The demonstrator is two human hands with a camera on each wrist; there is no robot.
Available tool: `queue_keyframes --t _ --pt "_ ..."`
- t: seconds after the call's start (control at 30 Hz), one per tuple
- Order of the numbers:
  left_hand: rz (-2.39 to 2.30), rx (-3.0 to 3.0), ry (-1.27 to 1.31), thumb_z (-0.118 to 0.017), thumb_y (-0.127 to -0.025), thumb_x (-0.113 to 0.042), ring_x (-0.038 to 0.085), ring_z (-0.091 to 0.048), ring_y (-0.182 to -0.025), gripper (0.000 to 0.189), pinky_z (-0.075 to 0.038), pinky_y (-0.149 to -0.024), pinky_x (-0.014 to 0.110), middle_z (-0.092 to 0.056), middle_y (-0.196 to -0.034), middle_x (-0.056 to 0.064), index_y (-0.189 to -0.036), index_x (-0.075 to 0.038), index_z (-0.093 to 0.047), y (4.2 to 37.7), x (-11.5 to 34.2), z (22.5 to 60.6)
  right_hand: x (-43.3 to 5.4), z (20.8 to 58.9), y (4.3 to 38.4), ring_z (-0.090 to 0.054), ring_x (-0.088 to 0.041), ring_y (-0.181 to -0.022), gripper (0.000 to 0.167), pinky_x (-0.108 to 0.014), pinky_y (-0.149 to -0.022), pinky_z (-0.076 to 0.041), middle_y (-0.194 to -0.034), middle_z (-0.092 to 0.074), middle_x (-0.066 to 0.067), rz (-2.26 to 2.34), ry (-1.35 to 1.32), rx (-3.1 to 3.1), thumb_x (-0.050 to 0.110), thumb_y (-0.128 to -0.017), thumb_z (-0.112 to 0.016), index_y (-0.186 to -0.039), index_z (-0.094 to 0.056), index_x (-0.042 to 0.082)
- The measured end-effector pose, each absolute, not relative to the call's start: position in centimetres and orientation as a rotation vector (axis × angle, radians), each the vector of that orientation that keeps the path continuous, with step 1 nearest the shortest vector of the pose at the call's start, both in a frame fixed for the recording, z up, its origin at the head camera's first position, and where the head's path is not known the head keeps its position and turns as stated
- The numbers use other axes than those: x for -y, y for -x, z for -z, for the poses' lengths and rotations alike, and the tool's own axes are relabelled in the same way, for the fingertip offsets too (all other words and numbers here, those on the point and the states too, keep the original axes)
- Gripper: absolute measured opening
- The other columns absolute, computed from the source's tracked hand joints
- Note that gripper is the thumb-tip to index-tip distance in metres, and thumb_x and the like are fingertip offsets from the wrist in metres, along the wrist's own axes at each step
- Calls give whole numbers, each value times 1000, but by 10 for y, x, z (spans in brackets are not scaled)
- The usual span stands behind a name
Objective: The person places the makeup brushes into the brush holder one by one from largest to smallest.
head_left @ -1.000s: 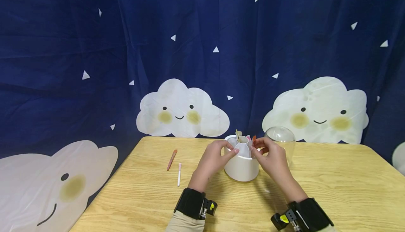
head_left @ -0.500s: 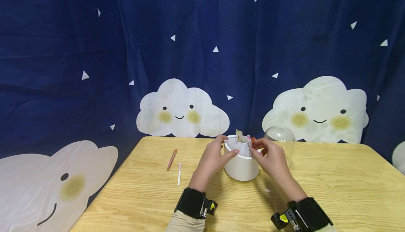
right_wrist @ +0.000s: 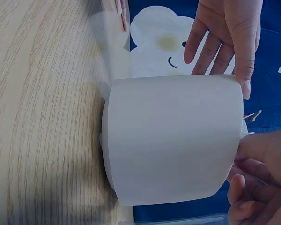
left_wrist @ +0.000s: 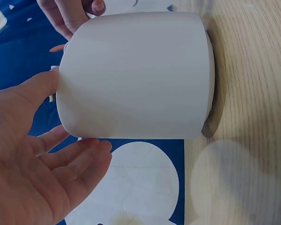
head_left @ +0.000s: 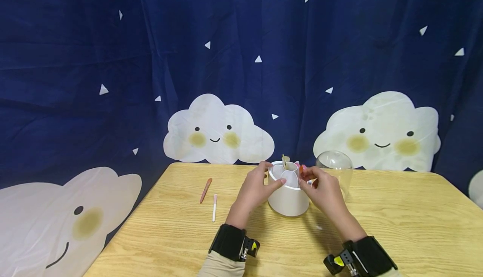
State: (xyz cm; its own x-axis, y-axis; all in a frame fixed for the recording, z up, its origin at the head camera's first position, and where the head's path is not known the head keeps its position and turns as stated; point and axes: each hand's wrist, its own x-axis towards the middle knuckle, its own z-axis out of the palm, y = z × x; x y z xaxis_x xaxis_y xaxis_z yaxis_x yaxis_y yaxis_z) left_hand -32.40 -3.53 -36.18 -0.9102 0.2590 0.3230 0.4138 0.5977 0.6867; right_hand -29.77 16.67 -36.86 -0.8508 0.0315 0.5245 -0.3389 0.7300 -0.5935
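Note:
A white round brush holder [head_left: 288, 201] with grey-white compartments stands on the table between both hands. My left hand [head_left: 255, 188] holds its left side, with the thumb at the front rim; in the left wrist view the other fingers [left_wrist: 79, 161] lie along the wall. At the right rim my right hand [head_left: 320, 184] pinches a makeup brush with an orange tip [head_left: 300, 169]; its lower part is hidden. A beige-gold piece [head_left: 285, 160] and a pink piece [head_left: 297, 164] stick up from the holder's back.
A clear dome cover [head_left: 335, 163] stands behind my right hand. Left of the holder, a brown-pink makeup brush [head_left: 205, 191] and a white-handled brush [head_left: 214, 208] lie on the wooden table [head_left: 170, 235]. A blue cloud-patterned curtain [head_left: 234, 71] hangs behind.
The fingers of my left hand have shifted from the front rim back along the holder's left side. The orange brush tip in my right hand has moved slightly down and left.

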Motion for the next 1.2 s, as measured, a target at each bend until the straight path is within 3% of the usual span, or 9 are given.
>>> queue_keyframes --t 0.77,1.2 --pt "1209 2631 576 -75 -92 -39 29 -66 -109 57 -55 -89 40 -64 -133 13 -134 -4 -56 323 35 362 -168 368 298 -60 -18 -70 17 -25 -61 -49 -87 -74 -11 -949 -245 2420 5 -85 -74 -101 -72 0" --pt "1146 2657 544 -74 -93 -41 27 -65 -112 59 -55 -90 40 -64 -135 13 -136 -5 -55 321 36 359 -168 366 297 -60 -17 -66 12 -24 -59 -48 -85 -73 -12 -939 -242 2361 8 -91 -70 -97 -72 -2"
